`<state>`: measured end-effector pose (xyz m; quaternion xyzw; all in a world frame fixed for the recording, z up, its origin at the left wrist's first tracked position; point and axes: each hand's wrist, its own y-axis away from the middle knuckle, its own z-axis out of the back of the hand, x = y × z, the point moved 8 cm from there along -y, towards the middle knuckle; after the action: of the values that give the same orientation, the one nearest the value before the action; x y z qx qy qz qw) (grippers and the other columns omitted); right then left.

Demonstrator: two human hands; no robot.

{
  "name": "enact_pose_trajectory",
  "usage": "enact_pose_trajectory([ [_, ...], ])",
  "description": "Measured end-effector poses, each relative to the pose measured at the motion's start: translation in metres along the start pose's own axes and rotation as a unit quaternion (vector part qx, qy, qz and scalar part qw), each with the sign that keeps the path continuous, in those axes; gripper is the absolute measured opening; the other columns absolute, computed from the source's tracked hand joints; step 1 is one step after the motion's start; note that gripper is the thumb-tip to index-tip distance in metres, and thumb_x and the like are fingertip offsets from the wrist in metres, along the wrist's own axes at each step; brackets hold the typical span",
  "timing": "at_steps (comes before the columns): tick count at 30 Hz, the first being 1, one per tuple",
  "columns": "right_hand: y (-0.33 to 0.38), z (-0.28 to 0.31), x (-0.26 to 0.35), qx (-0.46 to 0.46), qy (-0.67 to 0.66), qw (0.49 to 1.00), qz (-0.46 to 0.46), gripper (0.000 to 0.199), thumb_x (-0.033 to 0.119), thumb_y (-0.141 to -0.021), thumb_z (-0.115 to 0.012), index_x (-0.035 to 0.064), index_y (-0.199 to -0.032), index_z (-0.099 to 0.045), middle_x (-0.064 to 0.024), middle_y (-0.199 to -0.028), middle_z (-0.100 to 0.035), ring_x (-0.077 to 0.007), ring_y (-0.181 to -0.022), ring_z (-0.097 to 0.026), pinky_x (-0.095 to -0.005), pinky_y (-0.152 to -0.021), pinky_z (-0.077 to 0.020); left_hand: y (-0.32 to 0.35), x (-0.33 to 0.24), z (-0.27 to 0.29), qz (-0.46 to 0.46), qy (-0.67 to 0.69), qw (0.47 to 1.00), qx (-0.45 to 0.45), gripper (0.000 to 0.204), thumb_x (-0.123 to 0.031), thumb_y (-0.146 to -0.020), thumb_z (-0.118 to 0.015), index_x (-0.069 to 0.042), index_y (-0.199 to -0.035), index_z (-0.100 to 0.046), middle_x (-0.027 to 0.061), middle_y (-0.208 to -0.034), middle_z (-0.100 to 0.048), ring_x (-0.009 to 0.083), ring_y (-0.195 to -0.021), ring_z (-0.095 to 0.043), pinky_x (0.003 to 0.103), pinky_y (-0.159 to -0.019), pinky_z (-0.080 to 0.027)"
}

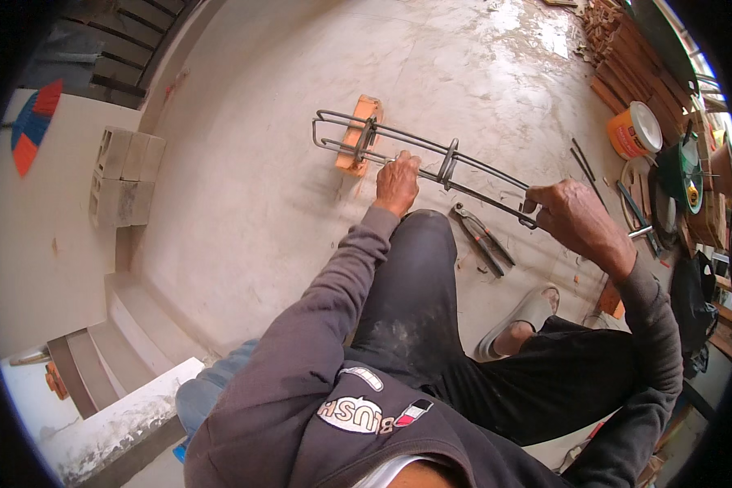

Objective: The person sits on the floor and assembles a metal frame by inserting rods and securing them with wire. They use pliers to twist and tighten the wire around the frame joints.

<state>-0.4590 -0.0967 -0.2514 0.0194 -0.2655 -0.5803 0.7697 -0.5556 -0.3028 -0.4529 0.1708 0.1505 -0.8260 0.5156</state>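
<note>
While hands grip rebar cage [431,159], orange bucket [633,130] stands apart.

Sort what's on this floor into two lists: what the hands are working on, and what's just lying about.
In hand:
- steel bar cage, gripped by the left hand and the right hand
- orange brick propping its far end
- pincers beside the knee

Lying about:
- orange bucket
- grey blocks
- stacked bricks
- loose rods

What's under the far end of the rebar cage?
An orange brick props up the far end of the rebar cage, on the concrete floor. The brick's middle is hidden behind the bars; the left hand grips the cage nearby.
</note>
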Motion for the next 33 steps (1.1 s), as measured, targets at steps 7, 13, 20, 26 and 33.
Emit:
enact_pose_trajectory([
  [7,-0.002,-0.039,-0.024,0.070,0.000,0.997,-0.012,0.017,0.001,-0.075,-0.059,0.0011,-0.088,-0.069,-0.0185,-0.076,-0.068,-0.0358,-0.073,-0.067,-0.0426,-0.069,-0.0531,-0.020,0.013,-0.022,-0.032,0.035,0.995,0.082,0.012,-0.014,-0.088,-0.063,-0.006,-0.092,-0.070,0.0159,-0.087,-0.062,0.0369,-0.090,-0.063,0.048,-0.078,-0.050],
  [13,-0.013,-0.053,-0.032,0.050,-0.033,0.998,0.009,0.017,0.000,-0.076,-0.058,0.0008,-0.088,-0.069,-0.0188,-0.075,-0.068,-0.0362,-0.075,-0.068,-0.0447,-0.069,-0.0529,-0.025,0.011,-0.014,-0.049,0.021,0.994,0.094,0.013,-0.017,-0.089,-0.064,-0.006,-0.089,-0.070,0.0154,-0.085,-0.061,0.0358,-0.089,-0.064,0.047,-0.077,-0.050],
  [20,-0.026,-0.061,-0.044,0.002,-0.058,0.997,-0.046,0.020,0.001,-0.080,-0.058,0.0008,-0.095,-0.070,-0.0197,-0.080,-0.068,-0.0364,-0.082,-0.068,-0.0458,-0.073,-0.0530,-0.016,-0.011,0.020,-0.106,-0.014,0.994,0.021,0.011,-0.009,-0.087,-0.059,-0.007,-0.090,-0.070,0.0138,-0.084,-0.060,0.0344,-0.076,-0.066,0.045,-0.064,-0.052],
  [26,-0.029,-0.077,-0.057,-0.062,0.027,0.997,-0.047,0.027,0.000,-0.084,-0.053,0.0031,-0.104,-0.071,-0.0191,-0.091,-0.066,-0.0362,-0.082,-0.067,-0.0458,-0.073,-0.0529,-0.011,-0.032,0.050,-0.124,-0.004,0.992,-0.010,0.012,-0.004,-0.086,-0.057,-0.007,-0.090,-0.068,0.0120,-0.084,-0.058,0.0320,-0.075,-0.067,0.042,-0.063,-0.054],
  [33,-0.037,-0.087,-0.070,-0.086,-0.036,0.995,-0.035,0.028,0.002,-0.082,-0.053,0.0039,-0.103,-0.072,-0.0233,-0.086,-0.067,-0.0392,-0.082,-0.066,-0.0464,-0.076,-0.0524,-0.009,-0.038,0.060,-0.118,-0.019,0.993,0.009,0.007,0.002,-0.081,-0.056,-0.005,-0.079,-0.058,0.0148,-0.083,-0.054,0.0357,-0.074,-0.065,0.047,-0.061,-0.053],
])
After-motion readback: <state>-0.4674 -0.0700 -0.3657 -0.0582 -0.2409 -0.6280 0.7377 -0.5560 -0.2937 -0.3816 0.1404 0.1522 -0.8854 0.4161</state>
